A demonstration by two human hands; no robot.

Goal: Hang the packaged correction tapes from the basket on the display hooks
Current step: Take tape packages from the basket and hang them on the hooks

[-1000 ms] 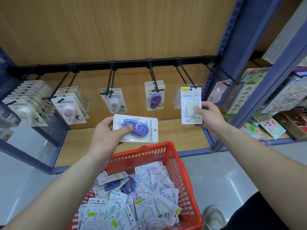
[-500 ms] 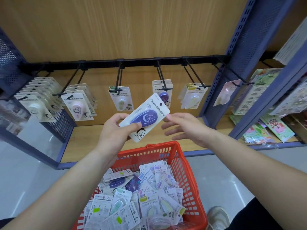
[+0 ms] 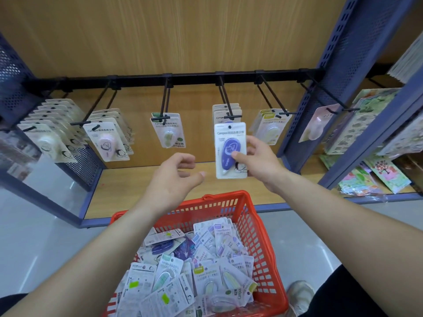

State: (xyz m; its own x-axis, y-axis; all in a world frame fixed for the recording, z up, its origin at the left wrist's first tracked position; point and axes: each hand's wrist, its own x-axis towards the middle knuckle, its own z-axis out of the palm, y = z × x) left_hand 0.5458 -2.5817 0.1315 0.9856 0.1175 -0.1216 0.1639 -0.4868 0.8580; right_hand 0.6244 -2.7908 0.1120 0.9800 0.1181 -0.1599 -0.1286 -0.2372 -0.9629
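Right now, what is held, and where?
The right hand pinches the purple correction tape pack by its right edge; the left hand holds nothing.

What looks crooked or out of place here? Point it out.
The lone pink pack on the far-right hook hangs tilted, its bottom swung left. The packs in the red basket lie in a loose heap, facing every way. The purple pack in the right hand looks straight.

Red basket (image 3: 258, 225), purple correction tape (image 3: 229, 154)
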